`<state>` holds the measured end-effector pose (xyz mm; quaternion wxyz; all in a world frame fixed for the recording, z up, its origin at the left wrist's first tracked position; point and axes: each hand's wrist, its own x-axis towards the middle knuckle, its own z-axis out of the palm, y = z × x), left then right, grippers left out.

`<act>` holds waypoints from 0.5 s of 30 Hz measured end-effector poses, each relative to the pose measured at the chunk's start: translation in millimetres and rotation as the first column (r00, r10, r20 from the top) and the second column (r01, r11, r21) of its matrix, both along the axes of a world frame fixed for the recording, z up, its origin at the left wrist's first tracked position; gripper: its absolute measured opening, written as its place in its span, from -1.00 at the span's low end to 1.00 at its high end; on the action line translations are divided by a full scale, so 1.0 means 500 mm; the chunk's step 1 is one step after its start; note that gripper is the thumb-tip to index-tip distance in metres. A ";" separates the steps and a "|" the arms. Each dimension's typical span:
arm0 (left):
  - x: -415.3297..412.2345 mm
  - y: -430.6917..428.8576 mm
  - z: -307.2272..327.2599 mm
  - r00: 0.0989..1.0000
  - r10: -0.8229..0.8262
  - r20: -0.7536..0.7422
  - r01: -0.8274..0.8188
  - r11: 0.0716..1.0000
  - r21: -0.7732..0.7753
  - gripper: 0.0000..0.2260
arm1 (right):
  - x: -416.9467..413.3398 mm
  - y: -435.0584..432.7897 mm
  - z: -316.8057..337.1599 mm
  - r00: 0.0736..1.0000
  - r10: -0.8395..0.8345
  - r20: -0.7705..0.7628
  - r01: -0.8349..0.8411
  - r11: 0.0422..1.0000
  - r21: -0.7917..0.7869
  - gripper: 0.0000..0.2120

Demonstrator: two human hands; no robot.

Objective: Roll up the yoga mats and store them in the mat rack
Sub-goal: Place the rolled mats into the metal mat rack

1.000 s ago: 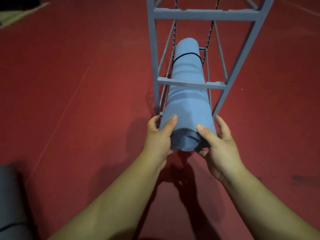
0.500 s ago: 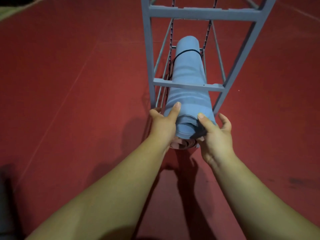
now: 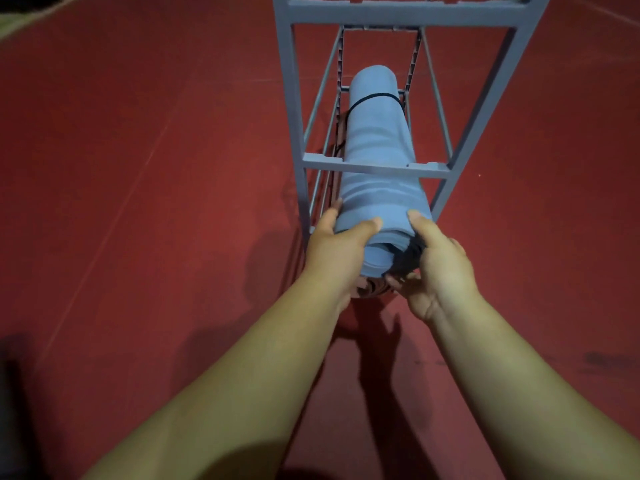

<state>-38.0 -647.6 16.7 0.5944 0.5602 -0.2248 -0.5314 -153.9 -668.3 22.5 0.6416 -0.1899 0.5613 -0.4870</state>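
Observation:
A rolled blue yoga mat [image 3: 377, 147] with a black strap near its far end lies lengthwise inside the grey metal mat rack [image 3: 377, 166], on the lowest level. Its near end sticks out of the rack toward me. My left hand [image 3: 337, 245] grips that near end from the left, thumb on top. My right hand [image 3: 438, 268] holds it from the right, thumb on top and fingers curled under the end face. A patterned roll end shows just below the blue mat, mostly hidden by my hands.
The rack stands on a red floor [image 3: 156, 168] with faint lines. A dark object [image 3: 10, 410] sits at the bottom left edge, too dark to identify. Upper rack levels [image 3: 401, 13] cross above the mat.
The mat has slid further into the rack, away from me. Both hands followed it forward and keep their grip on its near end. The view has shifted right, and the grey roll at bottom left has left view.

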 end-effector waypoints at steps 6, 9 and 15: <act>0.003 0.020 -0.031 0.998 0.020 0.060 -0.014 0.996 -0.092 -0.36 | -0.016 0.010 -0.012 0.998 0.014 0.067 -0.009 0.997 -0.081 -0.03; 0.008 0.009 -0.031 0.998 0.009 0.056 -0.002 0.990 -0.139 -0.32 | -0.015 -0.003 -0.012 0.996 -0.001 0.093 0.012 0.992 -0.122 0.01; 0.032 -0.043 -0.025 0.999 -0.035 0.022 0.036 0.995 -0.093 -0.50 | 0.032 -0.038 -0.019 0.986 -0.075 0.152 0.085 0.994 -0.064 0.19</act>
